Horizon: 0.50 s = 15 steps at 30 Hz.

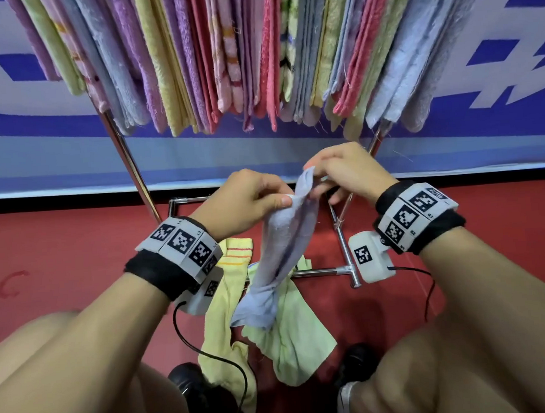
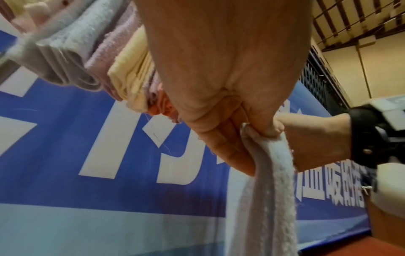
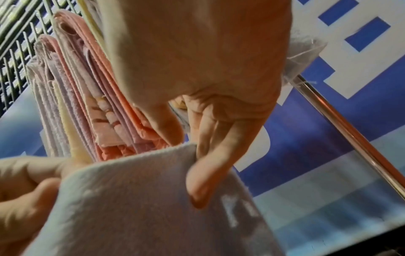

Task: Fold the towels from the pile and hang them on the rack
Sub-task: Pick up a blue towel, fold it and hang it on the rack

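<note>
The rack (image 1: 126,158) already carries a dense row of folded towels, while two yellow-green towels (image 1: 290,340) lie on the red floor beneath it. The lavender towel (image 1: 283,238) hangs between both raised hands, probably so its top edge can be found for folding. The left hand (image 1: 248,201) pinches the edge between thumb and fingers; the right hand (image 1: 343,172) pinches the adjacent corner, fingers curled.

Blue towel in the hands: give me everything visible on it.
The blue towel is pale blue-grey terry cloth with frayed threads, unfolded and bunched lengthwise. The left hand and right hand pinch its top edge close together. It hangs down, twisted, its lower end resting on the green towel on the floor below the rack.
</note>
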Motion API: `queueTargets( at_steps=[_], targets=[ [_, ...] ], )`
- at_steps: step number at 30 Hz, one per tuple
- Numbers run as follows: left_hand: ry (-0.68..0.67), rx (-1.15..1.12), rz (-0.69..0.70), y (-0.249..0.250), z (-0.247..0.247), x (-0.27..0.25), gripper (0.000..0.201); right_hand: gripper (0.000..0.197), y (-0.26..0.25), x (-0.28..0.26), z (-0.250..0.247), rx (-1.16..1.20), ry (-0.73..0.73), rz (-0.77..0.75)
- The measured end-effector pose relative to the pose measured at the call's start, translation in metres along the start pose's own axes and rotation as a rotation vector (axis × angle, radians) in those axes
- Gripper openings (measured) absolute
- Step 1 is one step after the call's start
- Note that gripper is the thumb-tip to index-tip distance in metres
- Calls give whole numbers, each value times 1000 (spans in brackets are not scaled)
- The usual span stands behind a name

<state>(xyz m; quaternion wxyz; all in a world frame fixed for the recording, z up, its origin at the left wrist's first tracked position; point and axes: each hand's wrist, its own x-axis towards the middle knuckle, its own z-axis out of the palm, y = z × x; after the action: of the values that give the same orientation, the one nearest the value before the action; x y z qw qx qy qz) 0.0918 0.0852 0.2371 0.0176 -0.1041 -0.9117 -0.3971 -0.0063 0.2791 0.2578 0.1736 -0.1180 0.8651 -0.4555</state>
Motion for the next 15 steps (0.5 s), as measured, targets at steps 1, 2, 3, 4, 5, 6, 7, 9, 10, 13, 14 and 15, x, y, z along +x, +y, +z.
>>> queueTargets(
  at_steps=[1, 2, 3, 4, 5, 6, 7, 9, 10, 13, 14, 15],
  targets=[
    [-13, 24, 8, 3, 5, 0, 11, 20, -2, -3, 5, 131, -46, 60],
    [-13, 57, 21, 5, 8, 0, 12, 19, -4, -5, 10, 196, -57, 81],
    [-9, 95, 38, 6, 10, 1, 12, 22, -3, -4, 16, 182, -37, 69],
    [-9, 138, 52, 6, 10, 1, 13, 26, -1, -3, 22, 95, 7, 33],
    [-14, 187, 68, 7, 10, 1, 13, 23, 3, -2, 27, -43, 65, -11],
    [-15, 244, 78, 6, 9, 1, 14, 16, 4, -2, 31, -148, 108, -46],
    [-5, 308, 84, 4, 8, 1, 14, 14, 5, 0, 32, -194, 117, -74],
    [53, 398, 67, -4, 4, 2, 15, 25, 7, 3, 31, -157, 52, -116],
    [87, 401, 65, -8, 1, 2, 16, 33, 5, 3, 28, -139, -2, -137],
    [126, 279, 122, -16, -4, 5, 18, 54, -1, 1, 22, -149, -160, -181],
    [107, 230, 146, -17, -3, 6, 15, 55, -3, -1, 20, -139, -204, -186],
    [75, 194, 159, -17, -3, 6, 12, 53, -4, -2, 18, -123, -252, -188]
  ],
)
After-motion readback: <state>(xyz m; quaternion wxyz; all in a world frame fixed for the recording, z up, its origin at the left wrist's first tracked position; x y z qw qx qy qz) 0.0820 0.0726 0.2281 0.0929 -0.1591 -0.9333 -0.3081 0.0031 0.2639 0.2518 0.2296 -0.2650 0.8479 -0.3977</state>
